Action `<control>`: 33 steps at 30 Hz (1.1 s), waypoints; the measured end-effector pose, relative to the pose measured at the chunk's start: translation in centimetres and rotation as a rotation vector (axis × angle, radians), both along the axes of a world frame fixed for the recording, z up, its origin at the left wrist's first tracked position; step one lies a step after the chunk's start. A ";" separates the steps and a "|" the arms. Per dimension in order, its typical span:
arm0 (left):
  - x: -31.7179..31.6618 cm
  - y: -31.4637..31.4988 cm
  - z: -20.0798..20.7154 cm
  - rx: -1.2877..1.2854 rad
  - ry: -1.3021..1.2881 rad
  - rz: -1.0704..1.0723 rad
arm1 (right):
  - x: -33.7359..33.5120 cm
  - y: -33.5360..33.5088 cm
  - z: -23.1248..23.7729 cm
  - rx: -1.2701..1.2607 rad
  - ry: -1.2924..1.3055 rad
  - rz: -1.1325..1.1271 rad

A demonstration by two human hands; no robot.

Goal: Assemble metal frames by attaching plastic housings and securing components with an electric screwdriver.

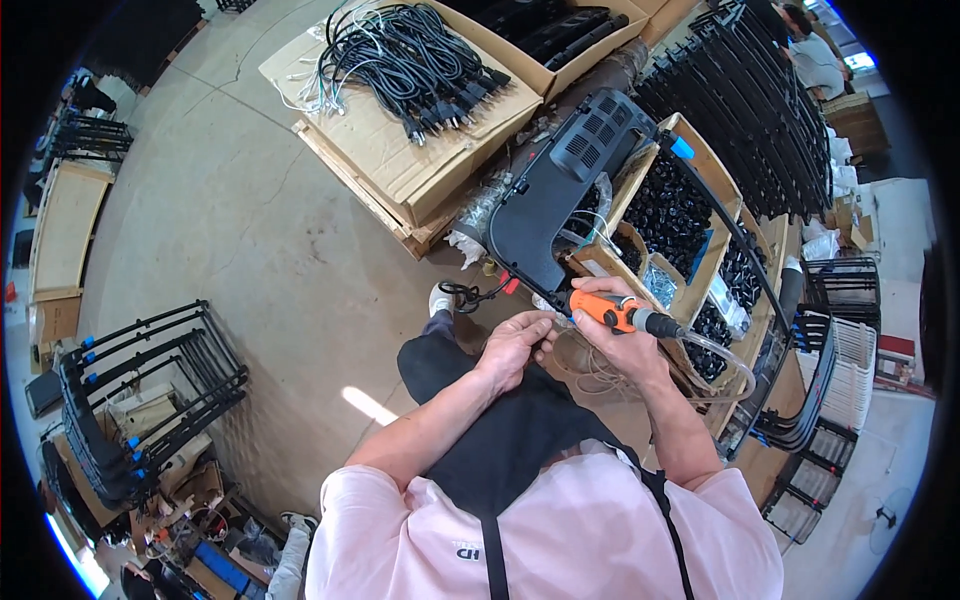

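Pink sleeves and black apron [500, 450] lean in; the right hand [625, 345] wraps the orange driver [610, 310], the left hand [512, 345] pinches something small beside it, under the black housing [560, 190]. Best keep the bit square.

cable carton [430, 150]: flat brown cardboard, left of black housing [560, 190]
parts boxes [690, 215]: open brown cardboard, right of housing
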State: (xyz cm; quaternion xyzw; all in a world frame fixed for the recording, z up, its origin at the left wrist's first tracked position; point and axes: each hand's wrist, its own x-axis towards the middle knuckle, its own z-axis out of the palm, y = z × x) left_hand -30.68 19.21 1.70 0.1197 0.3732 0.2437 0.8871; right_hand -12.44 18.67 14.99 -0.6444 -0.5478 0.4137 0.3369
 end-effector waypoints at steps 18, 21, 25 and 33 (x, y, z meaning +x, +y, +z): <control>0.2 1.9 -0.6 -0.237 -0.052 0.151 | 0.2 -1.0 0.9 0.138 0.135 0.005; 0.4 2.9 -0.3 -0.301 -0.163 0.224 | -0.4 -0.7 1.6 0.117 0.152 0.006; 0.4 3.7 -0.3 -0.367 -0.300 0.270 | -0.7 -0.3 1.3 0.148 0.225 -0.027; -0.5 4.3 -0.2 -0.413 -0.406 0.277 | -1.2 1.1 0.7 0.151 0.228 0.004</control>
